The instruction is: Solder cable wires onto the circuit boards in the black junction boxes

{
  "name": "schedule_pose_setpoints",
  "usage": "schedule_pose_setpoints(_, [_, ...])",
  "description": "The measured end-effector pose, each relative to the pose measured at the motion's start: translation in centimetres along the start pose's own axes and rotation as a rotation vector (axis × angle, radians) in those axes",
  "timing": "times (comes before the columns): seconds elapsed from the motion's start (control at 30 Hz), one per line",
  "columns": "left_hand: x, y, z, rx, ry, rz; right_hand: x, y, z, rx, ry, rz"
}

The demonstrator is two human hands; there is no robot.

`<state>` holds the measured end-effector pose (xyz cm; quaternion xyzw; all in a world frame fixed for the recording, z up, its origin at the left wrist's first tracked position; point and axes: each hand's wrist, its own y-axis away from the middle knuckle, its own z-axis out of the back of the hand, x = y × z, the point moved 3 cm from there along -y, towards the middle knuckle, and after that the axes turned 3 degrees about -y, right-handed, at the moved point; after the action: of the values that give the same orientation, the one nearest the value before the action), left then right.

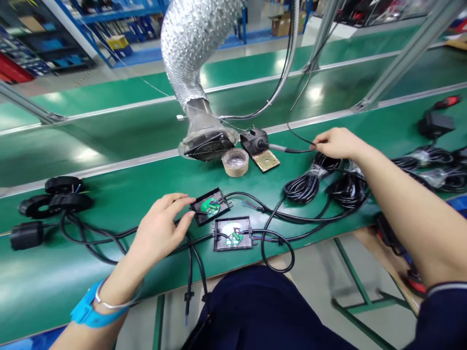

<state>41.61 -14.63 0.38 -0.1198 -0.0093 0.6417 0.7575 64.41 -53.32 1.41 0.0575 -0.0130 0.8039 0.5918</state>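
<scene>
My left hand (160, 226) has its thumb and fingertips on the left edge of a small black plastic case (200, 217), with a green circuit board (210, 207) inside. Just in front lies a second open black case (219, 245), which also holds a green circuit board (235, 236). Black cables run out of both cases. Off to the right, my right hand (337, 143) pinches the rear end of a soldering iron (284, 148). The iron's front end is hidden inside its black stand (254, 140).
A round tub (235, 164) and a sponge tray (266, 160) sit beside the stand. Above hangs a silver exhaust duct (200, 43) with a grilled hood (207, 146). Coiled black cables (302, 187) lie right; black round parts (69, 201) lie left. Loose cable ends (188, 296) overhang the table edge.
</scene>
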Motion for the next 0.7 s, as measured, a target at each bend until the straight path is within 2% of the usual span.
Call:
schedule_pose_setpoints(0.07, [-1.3,-0.2,0.2,-0.014,0.027,-0.059,-0.3,-1.8,-0.5,0.054,0.03,0.001])
schedule_pose_setpoints(0.13, [-2.7,-0.2,0.2,-0.028,0.065,-0.123,-0.6,-2.0,-0.6,0.082,0.066,0.02])
schedule_pose_setpoints(0.3, [-6.7,-1.0,-0.1,0.007,0.203,-0.283,-2.2,2.4,-0.2,0.12,0.16,0.102])
schedule_pose_setpoints(0.4, [-9.5,-2.9,-0.6,0.102,0.271,-0.362,-2.6,4.9,-1.1,0.134,0.205,0.144])
schedule_pose_setpoints(0.47, [-11.6,-4.5,-1.2,0.171,0.294,-0.403,-2.8,5.5,-1.8,0.121,0.231,0.136])
schedule_pose_setpoints(0.6, [-15.9,-8.0,-3.3,0.232,0.264,-0.441,-3.1,4.7,-2.5,0.126,0.263,0.17])
schedule_pose_setpoints(0.7, [-18.9,-10.6,-5.3,0.25,0.23,-0.361,-3.3,3.9,-2.0,0.161,0.278,0.24])
